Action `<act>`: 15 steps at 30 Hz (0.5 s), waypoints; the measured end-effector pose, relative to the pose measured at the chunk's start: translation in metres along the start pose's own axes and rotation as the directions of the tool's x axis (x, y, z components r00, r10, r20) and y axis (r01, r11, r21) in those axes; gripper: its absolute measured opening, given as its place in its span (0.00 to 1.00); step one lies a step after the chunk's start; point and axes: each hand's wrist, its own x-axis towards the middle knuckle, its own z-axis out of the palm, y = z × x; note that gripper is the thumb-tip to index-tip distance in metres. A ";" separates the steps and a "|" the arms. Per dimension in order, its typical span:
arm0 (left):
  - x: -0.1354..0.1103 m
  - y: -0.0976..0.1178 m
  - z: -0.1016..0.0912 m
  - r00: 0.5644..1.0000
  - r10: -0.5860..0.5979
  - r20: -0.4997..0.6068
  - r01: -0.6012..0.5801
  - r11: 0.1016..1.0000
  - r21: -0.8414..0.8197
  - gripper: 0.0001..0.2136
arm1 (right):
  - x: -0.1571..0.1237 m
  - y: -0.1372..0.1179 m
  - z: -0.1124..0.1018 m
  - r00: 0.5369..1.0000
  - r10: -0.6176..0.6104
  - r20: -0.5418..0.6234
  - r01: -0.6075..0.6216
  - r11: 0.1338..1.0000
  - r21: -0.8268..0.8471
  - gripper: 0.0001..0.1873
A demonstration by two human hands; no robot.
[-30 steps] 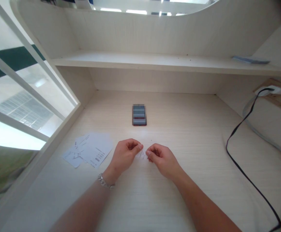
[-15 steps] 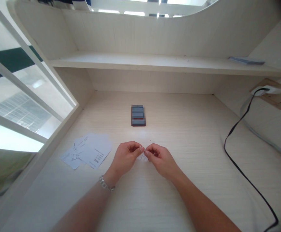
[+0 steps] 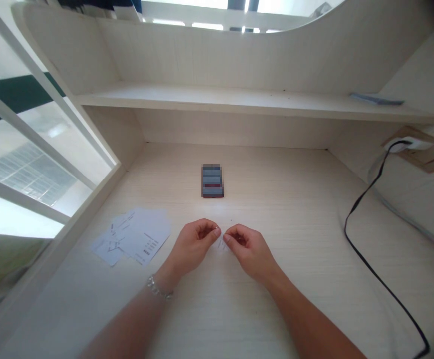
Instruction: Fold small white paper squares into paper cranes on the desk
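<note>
Over the middle of the desk, my left hand (image 3: 196,244) is closed, thumb and forefinger pinched together; what they hold is too small to make out. My right hand (image 3: 250,249) faces it in a similar pinch, its contents also hidden. A narrow gap separates the two sets of fingertips. Just below them, some thin, pale, streaky bits (image 3: 221,245) show on the desk, too faint to name. Behind the hands lies a small dark rectangular object (image 3: 213,180) with a blurred-out face. White printed papers (image 3: 138,233) overlap to the left of my left hand.
A pale wooden desk (image 3: 202,319) carries everything. Above its back runs a shelf (image 3: 239,99) with a flat bluish item (image 3: 376,98) at the right. A black cable (image 3: 366,262) trails from the wall socket (image 3: 426,149) down the right side. Pale rails (image 3: 26,119) border the left.
My fingertips, nearly touching before, have drawn slightly apart. The whole view has shifted a little; the papers and dark object lie as before.
</note>
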 end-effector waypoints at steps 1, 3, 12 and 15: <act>-0.001 0.001 0.000 1.000 0.007 0.007 -0.007 1.000 0.013 0.09 | 0.000 0.000 0.000 1.000 0.004 0.014 -0.004 1.000 0.014 0.07; -0.002 0.003 0.001 0.999 0.015 0.033 -0.016 0.999 0.034 0.09 | 0.000 0.000 0.001 0.999 0.013 0.041 -0.015 0.999 0.033 0.07; -0.003 -0.001 0.010 0.999 -0.040 0.021 0.041 0.998 -0.052 0.07 | 0.006 0.008 0.002 0.991 0.118 0.070 -0.125 0.987 0.105 0.06; 0.000 -0.002 0.002 0.999 -0.048 -0.019 0.047 0.997 -0.060 0.08 | 0.006 0.009 0.001 0.985 0.136 0.103 -0.148 0.981 0.128 0.05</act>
